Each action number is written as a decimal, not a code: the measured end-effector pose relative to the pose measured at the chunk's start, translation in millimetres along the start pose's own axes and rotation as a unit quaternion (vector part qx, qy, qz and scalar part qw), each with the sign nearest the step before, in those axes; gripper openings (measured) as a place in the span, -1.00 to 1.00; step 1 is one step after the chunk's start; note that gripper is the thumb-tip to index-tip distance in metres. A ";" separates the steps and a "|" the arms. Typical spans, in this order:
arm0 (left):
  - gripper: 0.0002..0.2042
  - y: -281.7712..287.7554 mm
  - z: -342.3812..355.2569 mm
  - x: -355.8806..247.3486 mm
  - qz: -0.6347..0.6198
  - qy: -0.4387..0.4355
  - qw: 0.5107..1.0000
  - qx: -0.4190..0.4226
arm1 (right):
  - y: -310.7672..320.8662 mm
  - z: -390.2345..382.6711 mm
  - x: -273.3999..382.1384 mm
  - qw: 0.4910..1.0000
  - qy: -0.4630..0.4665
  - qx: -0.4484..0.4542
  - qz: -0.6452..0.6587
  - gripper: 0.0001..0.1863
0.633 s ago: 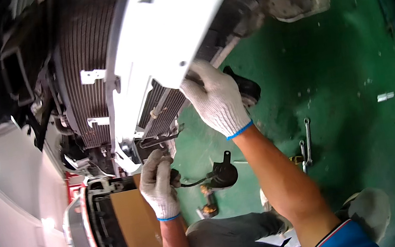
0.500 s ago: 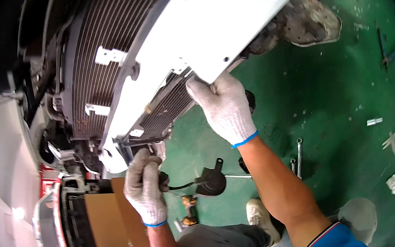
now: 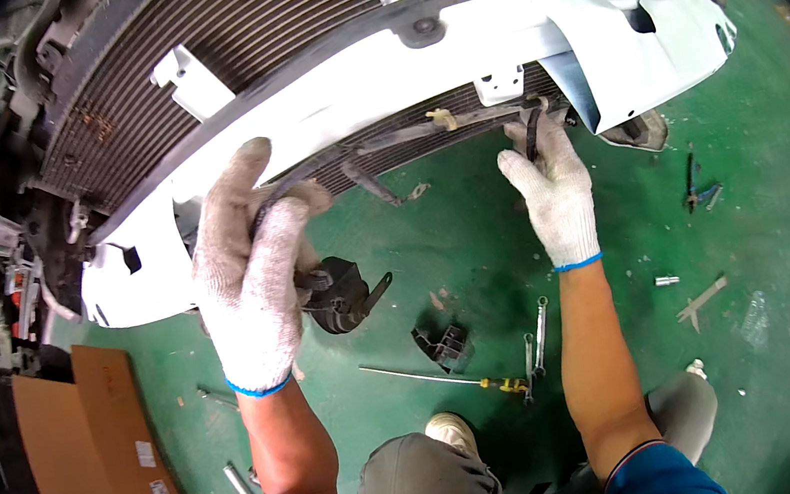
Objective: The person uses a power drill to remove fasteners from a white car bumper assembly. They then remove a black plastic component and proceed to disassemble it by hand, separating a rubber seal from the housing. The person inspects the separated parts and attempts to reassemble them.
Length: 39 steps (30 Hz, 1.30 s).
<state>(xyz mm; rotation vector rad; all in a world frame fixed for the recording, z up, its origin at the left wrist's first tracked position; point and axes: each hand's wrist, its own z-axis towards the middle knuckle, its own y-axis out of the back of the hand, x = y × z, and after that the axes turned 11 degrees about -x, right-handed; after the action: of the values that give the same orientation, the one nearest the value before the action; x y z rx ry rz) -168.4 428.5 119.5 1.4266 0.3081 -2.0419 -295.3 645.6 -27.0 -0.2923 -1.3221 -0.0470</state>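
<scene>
A taped wiring harness (image 3: pixel 400 135) with short branches and a yellowish clip stretches between my two white-gloved hands, below a car's white bumper beam (image 3: pixel 325 105). My left hand (image 3: pixel 247 268) is closed round its left end, thumb side raised before the beam. By that palm hangs a black disc-shaped horn (image 3: pixel 342 300) with a metal bracket, its attachment partly hidden by the glove. Under the beam's right end, my right hand (image 3: pixel 554 189) pinches the harness's other end, where a black strand lies across the fingers.
Ribbed radiator fins (image 3: pixel 284 30) rise behind the beam. On the green floor lie a black plastic part (image 3: pixel 444 346), a yellow-handled screwdriver (image 3: pixel 500 386), wrenches (image 3: pixel 540 333), pliers (image 3: pixel 695 190) and a socket (image 3: pixel 666 281). A cardboard box (image 3: pixel 132 456) stands at left.
My view has swung round to face the beam. The left hand has come up with the harness and horn; the right hand has left the beam's end corner and now grips the harness.
</scene>
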 end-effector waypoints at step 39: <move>-0.57 -6.5 -10.9 141.8 -0.039 0.108 0.986 0.117 | -12.2 4.6 102.1 0.847 -0.340 0.243 0.328 -0.65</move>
<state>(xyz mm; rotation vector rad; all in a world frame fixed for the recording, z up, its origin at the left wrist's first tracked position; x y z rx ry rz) -195.7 389.0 -14.5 1.8121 0.2204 -2.0413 -276.5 648.3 74.2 -0.3232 -1.8050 1.0486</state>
